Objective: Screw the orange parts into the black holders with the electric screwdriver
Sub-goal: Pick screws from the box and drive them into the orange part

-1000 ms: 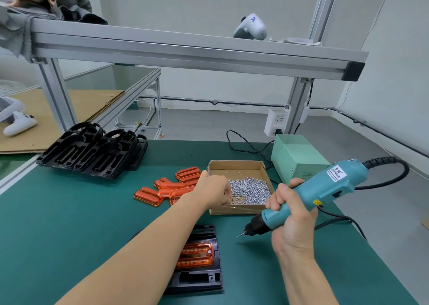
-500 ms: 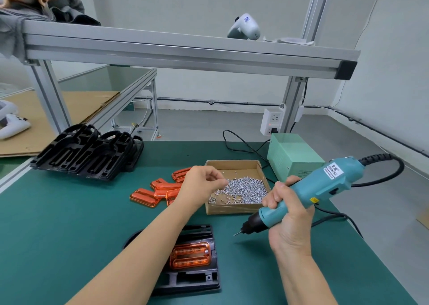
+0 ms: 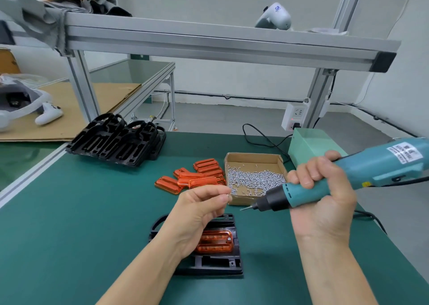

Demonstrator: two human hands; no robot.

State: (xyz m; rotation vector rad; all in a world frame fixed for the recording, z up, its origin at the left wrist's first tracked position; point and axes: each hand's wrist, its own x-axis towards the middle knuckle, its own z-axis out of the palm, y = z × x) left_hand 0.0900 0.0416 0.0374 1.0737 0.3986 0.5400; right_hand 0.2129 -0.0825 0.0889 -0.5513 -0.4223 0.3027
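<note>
A black holder (image 3: 218,265) lies flat on the green mat near me with an orange part (image 3: 216,240) seated in it. My left hand (image 3: 199,211) hovers above the holder, thumb and forefinger pinching a small screw (image 3: 229,197). My right hand (image 3: 322,195) grips the teal electric screwdriver (image 3: 348,177), held nearly level. Its bit (image 3: 246,208) points left toward my left fingertips, a short gap away. Loose orange parts (image 3: 195,178) lie in a pile behind the holder. A stack of empty black holders (image 3: 118,141) sits at the back left.
An open cardboard box (image 3: 255,158) of several silver screws stands just behind my hands. A pale green power supply (image 3: 311,143) sits at the back right with black cables trailing. An aluminium frame beam (image 3: 209,42) crosses overhead. The mat's left edge (image 3: 27,174) borders another bench.
My left hand has pulled back from the screw box toward me, now pinching a screw above the holder. The screwdriver has risen and swung so its bit nears my left fingers.
</note>
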